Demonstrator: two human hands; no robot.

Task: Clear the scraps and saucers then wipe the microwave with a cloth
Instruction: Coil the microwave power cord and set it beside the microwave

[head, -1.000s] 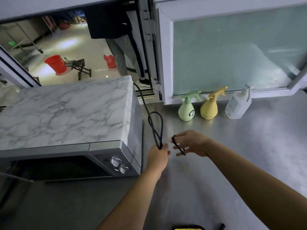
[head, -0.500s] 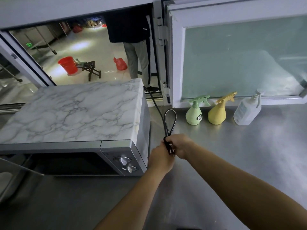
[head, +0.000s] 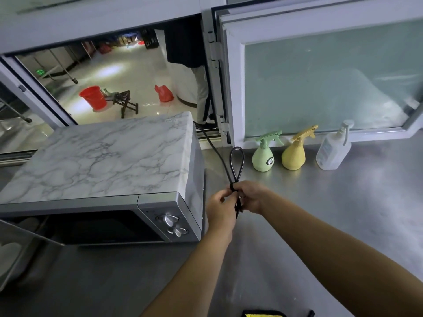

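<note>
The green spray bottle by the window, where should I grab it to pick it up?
Take the green spray bottle by its thin neck, just under the trigger head, coming from the front. It stands upright, its round belly is wide, and the yellow spray bottle stands close on one side, so the neck probably gives the surest grip. Both hands, the left hand and the right hand, now hold the black power cord.
</note>
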